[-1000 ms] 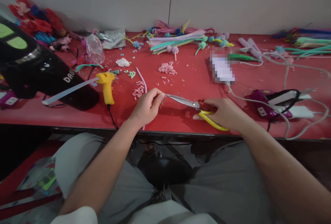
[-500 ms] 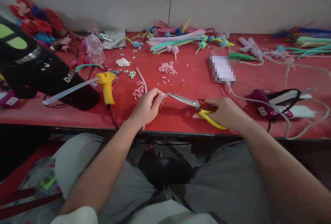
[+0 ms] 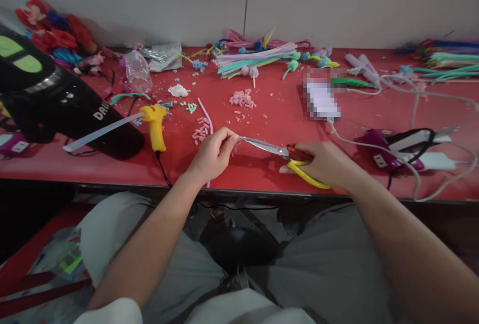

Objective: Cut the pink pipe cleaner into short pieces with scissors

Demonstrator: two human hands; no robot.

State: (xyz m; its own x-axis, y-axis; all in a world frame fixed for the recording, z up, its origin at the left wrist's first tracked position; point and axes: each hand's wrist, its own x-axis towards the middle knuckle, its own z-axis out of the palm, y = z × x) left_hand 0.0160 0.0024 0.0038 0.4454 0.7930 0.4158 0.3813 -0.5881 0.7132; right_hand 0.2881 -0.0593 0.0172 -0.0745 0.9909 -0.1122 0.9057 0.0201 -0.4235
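My left hand (image 3: 215, 153) is closed in a pinch, thumb against forefinger. Whatever it pinches is too small and hidden to make out. Right at those fingertips are the tips of the scissors (image 3: 267, 147), whose blades look nearly closed. My right hand (image 3: 324, 162) grips the scissors by their red and yellow handles. A lilac pipe cleaner (image 3: 205, 113) passes behind my left hand and shows again below the wrist; whether the hand holds it cannot be seen. Short pink cut pieces (image 3: 201, 130) lie by that hand, and another pink pile (image 3: 242, 98) lies farther back.
A yellow glue gun (image 3: 156, 129) with a clear stick and a large black bottle (image 3: 93, 109) stand left. Pipe cleaner bundles (image 3: 258, 60) lie along the wall. At right are a pixelated phone-like object (image 3: 322, 98), white cables and a purple power socket (image 3: 381, 152).
The scissors have shifted very slightly left, their tips now closer to my left fingertips. My left hand has stayed in place.
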